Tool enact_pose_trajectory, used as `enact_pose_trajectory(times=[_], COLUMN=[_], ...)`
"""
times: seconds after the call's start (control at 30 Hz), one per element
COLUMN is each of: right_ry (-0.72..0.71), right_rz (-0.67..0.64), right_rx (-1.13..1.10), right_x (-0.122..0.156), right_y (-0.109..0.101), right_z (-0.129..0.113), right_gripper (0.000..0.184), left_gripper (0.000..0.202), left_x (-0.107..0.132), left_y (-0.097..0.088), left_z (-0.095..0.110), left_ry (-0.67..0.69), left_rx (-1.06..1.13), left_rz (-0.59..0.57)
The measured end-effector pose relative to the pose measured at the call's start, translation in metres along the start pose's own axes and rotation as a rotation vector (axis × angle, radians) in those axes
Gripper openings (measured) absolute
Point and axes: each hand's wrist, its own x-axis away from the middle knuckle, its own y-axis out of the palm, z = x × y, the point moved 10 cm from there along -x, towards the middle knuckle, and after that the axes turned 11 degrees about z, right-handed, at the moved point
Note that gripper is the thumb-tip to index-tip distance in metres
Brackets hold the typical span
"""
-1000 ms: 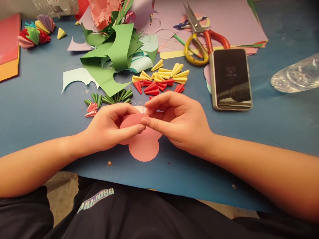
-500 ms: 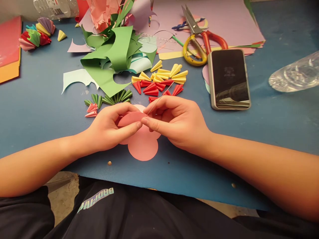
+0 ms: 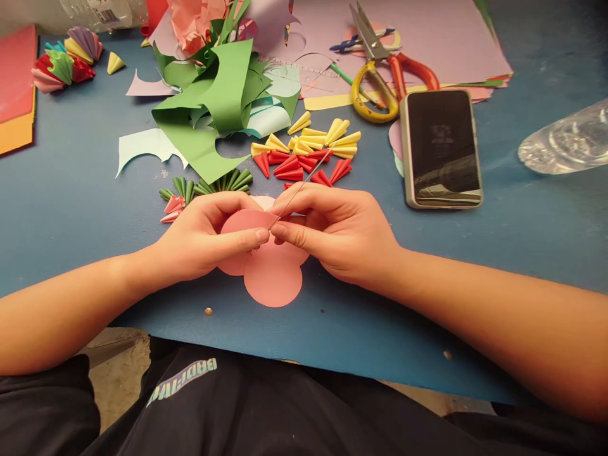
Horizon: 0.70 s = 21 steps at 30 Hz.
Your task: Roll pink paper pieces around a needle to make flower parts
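My left hand (image 3: 202, 234) is closed on a pink paper circle (image 3: 243, 221), with the thumb in front and the fingers behind it. My right hand (image 3: 344, 231) pinches a thin wire-like stick (image 3: 305, 181) against the right edge of this circle. The stick slants up and to the right, past the fingers. Beneath both hands, several loose pink paper circles (image 3: 273, 283) lie overlapping on the blue table (image 3: 361, 335). Just beyond the hands are rolled paper cones: green cones (image 3: 228, 182), pink cones (image 3: 173, 206), red cones (image 3: 289, 168) and yellow cones (image 3: 336, 130).
Green paper scraps (image 3: 230, 85) are heaped at the back. Scissors (image 3: 375, 66) rest on stacked paper sheets (image 3: 441, 38), beside a phone (image 3: 443, 149). A clear plastic bottle (image 3: 565, 142) lies at the right. Joined colored cones (image 3: 66, 63) sit at the far left.
The pink circle has tilted so more of its face shows. The stick now reaches lower, to the circle's right edge between the thumbs. The view has shifted slightly.
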Motion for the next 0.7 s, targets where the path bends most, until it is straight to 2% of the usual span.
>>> enact_pose_trajectory(times=[0.2,0.47,0.57,0.7], right_ry=[-0.158,-0.219,-0.193,-0.085], right_rz=[-0.005,-0.036,-0.047,-0.056], right_rx=[0.101,0.208,0.175,0.139], right_x=[0.003,0.004,0.003,0.002], right_y=[-0.002,0.0,0.001,0.004], right_z=[-0.01,-0.015,-0.015,-0.01], right_gripper=[0.005,0.006,0.006,0.01], left_gripper=[0.022,0.016,0.014,0.018], left_x=[0.001,0.001,0.001,0.001], left_y=[0.005,0.006,0.006,0.006], left_z=[-0.004,-0.005,-0.005,0.001], left_ry=[-0.052,-0.06,-0.04,0.038], left_rx=[0.047,0.009,-0.042,-0.123], left_rz=[-0.038,-0.071,-0.084,-0.09])
